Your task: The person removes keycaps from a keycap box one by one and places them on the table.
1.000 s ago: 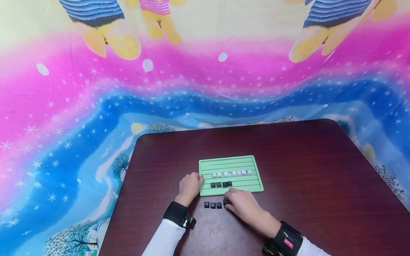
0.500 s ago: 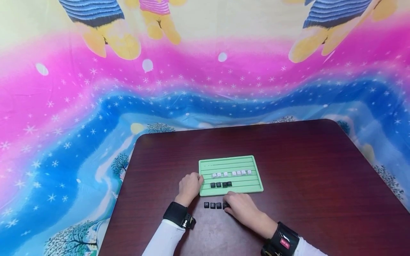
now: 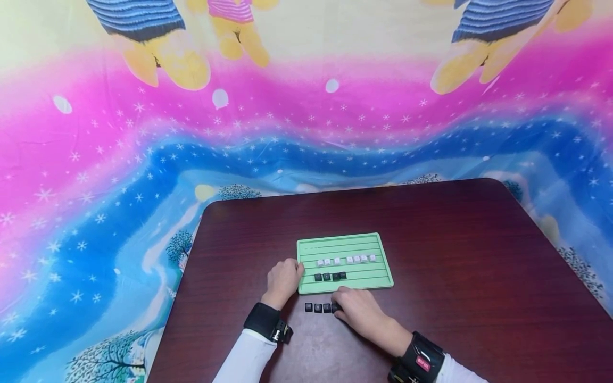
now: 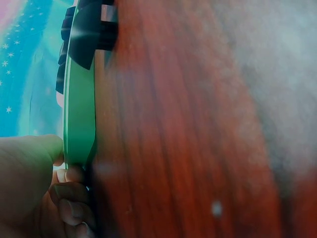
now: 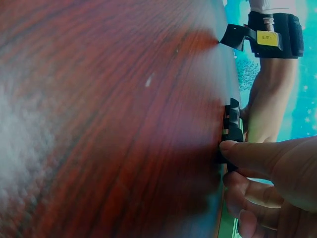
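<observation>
A light green ridged tray (image 3: 369, 276) lies on the table, and my left hand (image 3: 282, 280) grips its left edge. In the left wrist view the thumb is at the upper edge of the tray (image 4: 80, 114), with curled fingers by its end. My right hand (image 3: 361, 311) pinches a black keycap (image 3: 335, 307) between thumb and fingers, at the right end of a short row of black keycaps (image 3: 318, 308) in front of the tray. Inside the tray sit several white keycaps (image 3: 356, 259) in one groove and several black keycaps (image 3: 326, 276) in a nearer one.
Everything rests on a dark reddish-brown table (image 3: 455, 255) with rounded far corners. Behind it hangs a printed cloth (image 3: 306, 117) in pink and blue. Black bands with small devices are strapped round both wrists, the left wristband (image 3: 266, 321) close to the keycap row.
My right hand has slid slightly left with its black keycap, closing the gap to the row. The left hand and the tray stay put.
</observation>
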Demonstrator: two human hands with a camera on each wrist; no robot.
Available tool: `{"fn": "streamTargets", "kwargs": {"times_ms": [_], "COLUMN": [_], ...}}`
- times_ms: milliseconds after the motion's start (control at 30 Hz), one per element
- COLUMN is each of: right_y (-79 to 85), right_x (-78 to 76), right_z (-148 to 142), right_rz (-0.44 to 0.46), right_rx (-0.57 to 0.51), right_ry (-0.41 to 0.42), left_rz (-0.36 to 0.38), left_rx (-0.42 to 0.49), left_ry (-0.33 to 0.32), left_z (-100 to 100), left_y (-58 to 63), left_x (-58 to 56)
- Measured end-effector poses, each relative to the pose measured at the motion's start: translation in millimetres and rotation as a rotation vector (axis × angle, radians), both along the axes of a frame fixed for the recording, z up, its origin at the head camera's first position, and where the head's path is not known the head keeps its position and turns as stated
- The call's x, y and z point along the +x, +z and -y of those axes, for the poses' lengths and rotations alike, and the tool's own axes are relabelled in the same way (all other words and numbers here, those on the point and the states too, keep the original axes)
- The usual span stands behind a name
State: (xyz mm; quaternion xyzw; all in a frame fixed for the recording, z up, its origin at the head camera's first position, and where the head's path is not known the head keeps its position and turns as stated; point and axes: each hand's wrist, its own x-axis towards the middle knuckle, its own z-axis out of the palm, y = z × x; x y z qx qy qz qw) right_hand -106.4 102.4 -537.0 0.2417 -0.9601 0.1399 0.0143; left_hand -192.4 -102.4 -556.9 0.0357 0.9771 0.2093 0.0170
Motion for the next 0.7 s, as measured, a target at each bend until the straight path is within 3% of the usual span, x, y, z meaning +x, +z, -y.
{"fn": "streamTargets", "kwargs": {"times_ms": [700], "right_y": [2.2], "right_x": [-0.3], "right_z": [-0.2], "right_rz": [0.019], "right_rx": [-0.008], "right_ry": [-0.015], "left_rz": [0.007], "left_rx": [-0.007], "left_ry": [0.001], "left_z": [-1.1], "left_y": [-0.2], "left_x": [-0.7]}}
